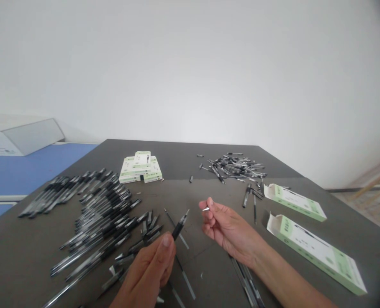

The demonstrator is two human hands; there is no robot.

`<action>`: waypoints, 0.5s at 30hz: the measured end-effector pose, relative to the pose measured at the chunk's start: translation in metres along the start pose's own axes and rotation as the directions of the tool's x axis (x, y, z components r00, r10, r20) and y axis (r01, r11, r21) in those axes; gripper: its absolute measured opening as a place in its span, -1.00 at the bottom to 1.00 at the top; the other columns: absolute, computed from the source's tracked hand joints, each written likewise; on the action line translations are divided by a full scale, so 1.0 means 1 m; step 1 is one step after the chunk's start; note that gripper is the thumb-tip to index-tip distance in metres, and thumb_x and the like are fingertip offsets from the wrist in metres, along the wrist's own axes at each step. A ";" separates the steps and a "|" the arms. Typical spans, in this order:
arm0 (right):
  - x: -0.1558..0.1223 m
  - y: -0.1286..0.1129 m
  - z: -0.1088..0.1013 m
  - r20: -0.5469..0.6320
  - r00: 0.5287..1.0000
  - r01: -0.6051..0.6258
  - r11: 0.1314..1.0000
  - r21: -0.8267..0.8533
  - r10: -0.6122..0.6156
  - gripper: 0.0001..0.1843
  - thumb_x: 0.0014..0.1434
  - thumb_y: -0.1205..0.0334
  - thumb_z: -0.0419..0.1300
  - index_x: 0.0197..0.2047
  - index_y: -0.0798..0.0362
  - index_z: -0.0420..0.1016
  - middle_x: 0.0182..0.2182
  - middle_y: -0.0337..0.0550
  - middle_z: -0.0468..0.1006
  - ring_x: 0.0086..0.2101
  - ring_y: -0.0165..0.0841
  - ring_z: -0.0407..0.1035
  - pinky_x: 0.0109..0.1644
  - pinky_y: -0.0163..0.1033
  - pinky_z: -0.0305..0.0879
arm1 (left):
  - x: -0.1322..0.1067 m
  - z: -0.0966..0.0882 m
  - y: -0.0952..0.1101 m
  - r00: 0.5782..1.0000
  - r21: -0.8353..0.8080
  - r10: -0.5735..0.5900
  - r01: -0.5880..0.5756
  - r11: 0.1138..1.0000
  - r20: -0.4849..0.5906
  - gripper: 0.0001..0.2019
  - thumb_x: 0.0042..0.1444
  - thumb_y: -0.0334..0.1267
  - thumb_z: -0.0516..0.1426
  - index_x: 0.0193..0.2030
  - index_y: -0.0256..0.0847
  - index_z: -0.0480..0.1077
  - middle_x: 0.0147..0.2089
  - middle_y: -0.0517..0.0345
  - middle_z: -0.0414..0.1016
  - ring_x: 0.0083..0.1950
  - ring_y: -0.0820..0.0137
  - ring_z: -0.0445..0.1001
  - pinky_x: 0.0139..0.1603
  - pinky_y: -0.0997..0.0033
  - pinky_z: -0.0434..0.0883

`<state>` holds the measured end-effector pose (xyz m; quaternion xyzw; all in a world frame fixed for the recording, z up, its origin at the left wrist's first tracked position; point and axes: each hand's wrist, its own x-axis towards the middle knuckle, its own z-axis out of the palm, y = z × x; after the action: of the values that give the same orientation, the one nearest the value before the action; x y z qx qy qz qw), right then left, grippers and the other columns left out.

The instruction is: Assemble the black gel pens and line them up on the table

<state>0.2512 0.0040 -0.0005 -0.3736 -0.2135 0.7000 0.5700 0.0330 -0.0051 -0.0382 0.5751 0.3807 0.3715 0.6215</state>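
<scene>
Pinching a black pen (179, 227) in left hand (148, 269), metal tip (205, 208) in right hand (230, 226).

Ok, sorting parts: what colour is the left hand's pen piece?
The pen piece is black, best in head view.

Pens (103, 218) heaped left, open cartons (314, 252) right, stacked cartons (140, 168) behind, pen parts (231, 167) back right

Dark grey tabletop (180, 164), rows of black pens (96, 222), a heap of what look like pen parts (233, 167), stacked cartons (140, 168), open green-and-white cartons (314, 252)
</scene>
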 end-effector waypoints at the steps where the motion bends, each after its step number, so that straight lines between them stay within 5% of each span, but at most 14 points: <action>1: 0.001 0.002 -0.001 -0.002 1.000 -0.015 1.000 -0.010 0.015 -0.53 0.01 -0.03 0.65 -0.16 0.13 0.74 -0.49 -0.38 0.49 -0.53 -0.66 0.27 -0.30 -0.49 0.42 | 0.000 0.000 -0.001 1.000 -0.006 -0.006 0.007 1.000 0.009 -0.34 0.37 0.42 0.01 -0.51 -0.10 0.14 -0.55 0.33 0.05 -0.53 0.45 -0.04 -0.53 0.37 0.02; 11: -0.008 0.005 0.004 0.067 0.995 -0.070 0.997 -0.039 0.073 -0.51 0.11 0.16 0.62 0.09 0.08 0.72 -0.25 -0.18 0.73 -0.45 -0.61 0.44 -0.29 -0.48 0.43 | -0.007 0.008 0.007 0.999 -0.012 -0.024 0.024 1.000 -0.026 -0.37 0.38 0.38 0.06 -0.48 -0.11 0.20 -0.53 0.31 0.09 -0.50 0.43 0.01 -0.50 0.38 0.05; 15: -0.012 0.006 0.007 0.061 0.997 -0.038 0.999 -0.018 0.039 -0.57 0.09 0.13 0.63 0.02 0.05 0.76 -0.19 -0.16 0.77 -0.42 -0.63 0.48 -0.26 -0.53 0.44 | -0.012 0.012 0.019 0.999 0.065 -0.043 0.044 0.997 -0.019 -0.37 0.37 0.39 0.05 -0.49 -0.09 0.23 -0.53 0.27 0.15 -0.49 0.40 0.08 -0.45 0.37 0.19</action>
<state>0.2434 -0.0081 0.0029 -0.3608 -0.2295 0.7202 0.5463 0.0379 -0.0193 -0.0179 0.5834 0.4106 0.3501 0.6070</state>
